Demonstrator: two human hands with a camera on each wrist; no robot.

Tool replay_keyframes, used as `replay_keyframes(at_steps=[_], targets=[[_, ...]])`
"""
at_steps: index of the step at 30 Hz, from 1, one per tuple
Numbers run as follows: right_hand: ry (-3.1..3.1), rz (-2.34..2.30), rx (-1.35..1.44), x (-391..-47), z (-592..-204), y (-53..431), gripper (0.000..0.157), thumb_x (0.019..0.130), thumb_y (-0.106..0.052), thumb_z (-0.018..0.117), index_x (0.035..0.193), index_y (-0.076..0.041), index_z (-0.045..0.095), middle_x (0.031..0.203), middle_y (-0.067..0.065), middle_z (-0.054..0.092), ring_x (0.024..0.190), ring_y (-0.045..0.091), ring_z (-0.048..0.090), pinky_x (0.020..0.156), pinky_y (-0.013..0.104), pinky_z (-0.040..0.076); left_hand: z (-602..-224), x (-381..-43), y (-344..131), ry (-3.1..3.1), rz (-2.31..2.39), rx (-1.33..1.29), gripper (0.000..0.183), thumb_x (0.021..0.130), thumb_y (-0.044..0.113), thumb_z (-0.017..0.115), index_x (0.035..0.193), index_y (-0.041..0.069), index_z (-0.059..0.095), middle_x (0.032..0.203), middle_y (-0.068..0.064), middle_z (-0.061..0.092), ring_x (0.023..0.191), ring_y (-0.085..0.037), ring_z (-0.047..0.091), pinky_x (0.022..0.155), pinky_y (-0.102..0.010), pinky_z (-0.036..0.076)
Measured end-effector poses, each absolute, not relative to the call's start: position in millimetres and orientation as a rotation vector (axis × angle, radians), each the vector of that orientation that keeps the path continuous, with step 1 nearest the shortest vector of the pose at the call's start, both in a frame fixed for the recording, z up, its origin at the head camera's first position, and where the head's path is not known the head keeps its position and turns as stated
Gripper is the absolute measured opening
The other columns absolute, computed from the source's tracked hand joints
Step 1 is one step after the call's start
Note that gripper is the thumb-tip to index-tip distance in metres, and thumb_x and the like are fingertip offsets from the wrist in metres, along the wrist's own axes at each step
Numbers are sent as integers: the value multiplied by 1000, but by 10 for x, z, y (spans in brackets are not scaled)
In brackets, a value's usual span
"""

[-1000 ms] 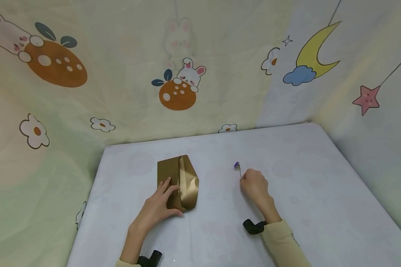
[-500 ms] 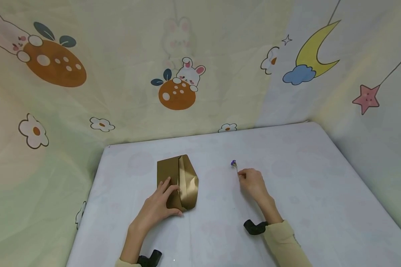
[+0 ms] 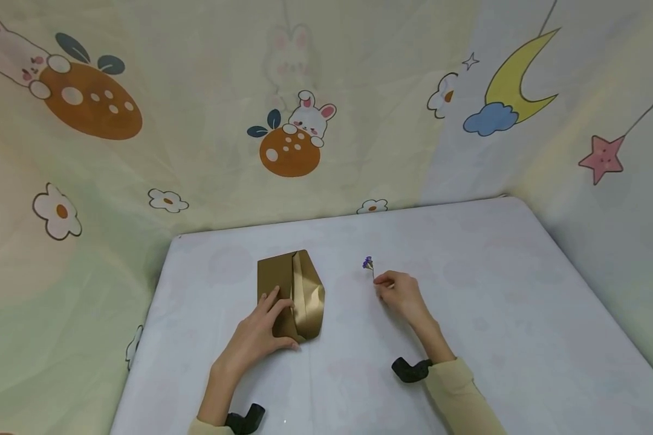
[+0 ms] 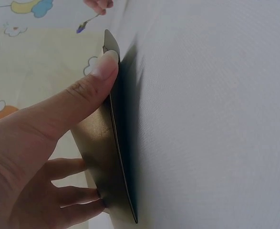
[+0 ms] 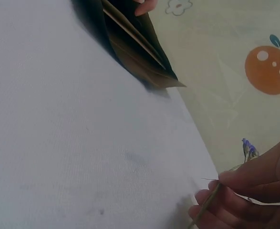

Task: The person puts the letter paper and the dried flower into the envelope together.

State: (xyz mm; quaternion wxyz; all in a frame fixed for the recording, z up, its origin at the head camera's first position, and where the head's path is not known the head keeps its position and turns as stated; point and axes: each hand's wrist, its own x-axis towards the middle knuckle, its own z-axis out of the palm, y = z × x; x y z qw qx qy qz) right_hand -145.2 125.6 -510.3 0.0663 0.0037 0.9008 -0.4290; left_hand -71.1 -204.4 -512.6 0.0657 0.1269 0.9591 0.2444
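Note:
A gold envelope (image 3: 275,275) lies on the white table in the head view, its flap folded out to the right. My left hand (image 3: 257,333) rests on it with fingers spread. In the left wrist view, the thumb (image 4: 94,81) lies at the envelope's edge and the other fingertips touch its face. My right hand (image 3: 404,297) pinches the thin stem of a small purple flower (image 3: 367,263) between thumb and fingertips. The bloom points away from the hand, to the right of the envelope. In the right wrist view, the stem (image 5: 207,204) passes between the fingers and the envelope's mouth gapes slightly.
The white table (image 3: 495,290) reaches back to a printed cloth wall (image 3: 207,121) with rabbits, oranges and a moon. Black wrist devices (image 3: 410,370) sit at both sleeve cuffs.
My right hand has moved left with the flower, closer to the envelope. The left hand and the envelope have stayed in place.

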Motion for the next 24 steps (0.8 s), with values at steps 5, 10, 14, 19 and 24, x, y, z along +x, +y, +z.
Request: replay_keyframes(at_steps=[5, 10, 14, 19, 24], targets=[[2626, -1371, 37, -1457, -5069, 1183, 14, 90, -1, 66, 99, 2, 75, 84, 11, 74, 65, 13, 66, 59, 25, 51, -5126, -728, -2037, 2898, 742, 384, 85, 67, 51, 93, 140, 25, 58, 166, -19, 32, 149, -52, 31, 87, -66, 54], [2513, -1455, 60, -1455, -5064, 1095, 11, 92, -2, 69, 99, 4, 74, 83, 13, 75, 66, 16, 68, 60, 26, 54, -5129, -735, -2039, 2911, 745, 387, 84, 67, 49, 93, 139, 25, 58, 166, -20, 32, 149, -52, 32, 86, -65, 55], [2475, -1452, 39, -1448, -5067, 1020, 11, 93, -3, 69, 100, 2, 75, 82, 11, 74, 66, 16, 67, 61, 27, 54, -5131, -733, -2041, 2905, 761, 377, 83, 67, 48, 93, 139, 24, 58, 166, -20, 32, 150, -51, 30, 89, -65, 54], [2476, -1419, -2, -1421, -5052, 940, 11, 94, -4, 69, 100, 0, 76, 81, 9, 74, 65, 15, 66, 60, 28, 54, -5131, -726, -2045, 2864, 796, 347, 85, 68, 49, 93, 142, 25, 56, 168, -17, 28, 152, -48, 27, 99, -66, 49], [2423, -1449, -15, -1411, -5045, 841, 10, 94, -5, 69, 100, 0, 76, 80, 10, 73, 64, 15, 65, 60, 29, 54, -5120, -711, -2056, 2844, 809, 320, 86, 69, 49, 92, 143, 25, 55, 169, -14, 27, 154, -46, 24, 102, -66, 46]])
